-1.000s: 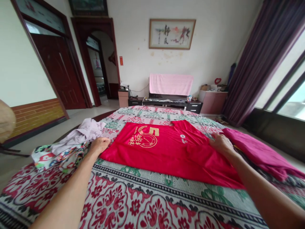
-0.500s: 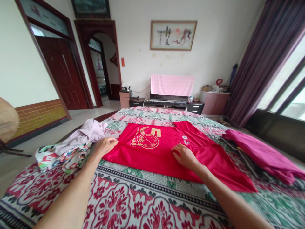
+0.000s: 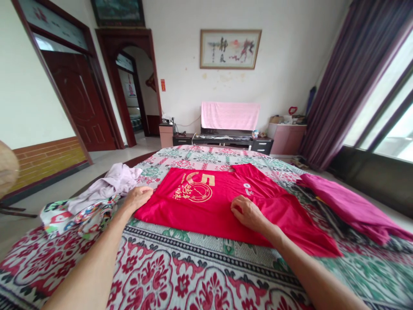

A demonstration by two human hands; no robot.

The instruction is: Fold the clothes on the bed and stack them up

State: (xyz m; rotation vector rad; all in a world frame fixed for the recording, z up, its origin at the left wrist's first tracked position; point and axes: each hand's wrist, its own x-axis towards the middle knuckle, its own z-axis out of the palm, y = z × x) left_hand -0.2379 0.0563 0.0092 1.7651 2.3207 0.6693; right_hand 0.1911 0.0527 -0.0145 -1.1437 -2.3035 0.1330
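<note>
A red T-shirt (image 3: 222,219) with a gold print lies spread flat, its hem to the left and its sleeves to the right. At the hem, my left hand (image 3: 139,199) has its fingers pressed together on the edge of the fabric. My right hand (image 3: 247,212) rests on the middle of the shirt, thumb and fingers curled in a pinch on the cloth near the small white chest logo. Beneath the shirt is a flower-patterned bedspread (image 3: 180,275).
Left of the shirt lies a crumpled heap of clothes, a pale lilac garment (image 3: 108,187) over a colourful printed one (image 3: 61,219). On the right is a folded magenta garment (image 3: 345,202) atop dark clothes. A low cabinet (image 3: 263,145) stands beyond the far edge.
The view has shifted slightly, moving the scene a little to the left. My left hand has slid slightly left at the hem; my right hand stays at the same spot on the shirt.
</note>
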